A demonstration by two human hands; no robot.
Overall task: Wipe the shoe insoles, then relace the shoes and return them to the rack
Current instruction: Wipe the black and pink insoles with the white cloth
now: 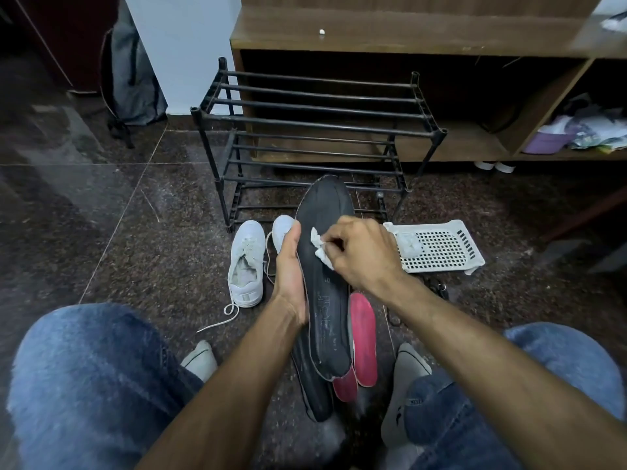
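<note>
Left hand (291,276) grips the black insole (325,283) by its edge, propping it up in front of the rack (315,130) so its face is open to the right hand (363,256), which pinches a white wipe (320,247) against it (shoes unlaced, waiting).

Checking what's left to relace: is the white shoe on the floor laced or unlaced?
Loosened at least: the white shoe gapes open, and its lace trails loose across the floor.

Rack (315,130): stood on floor (135,232), before cabinet (407,32).
Shoes (246,262): lay before rack, left of held insole (325,283).
Basket (437,245): lay right of insole, near rack.
</note>
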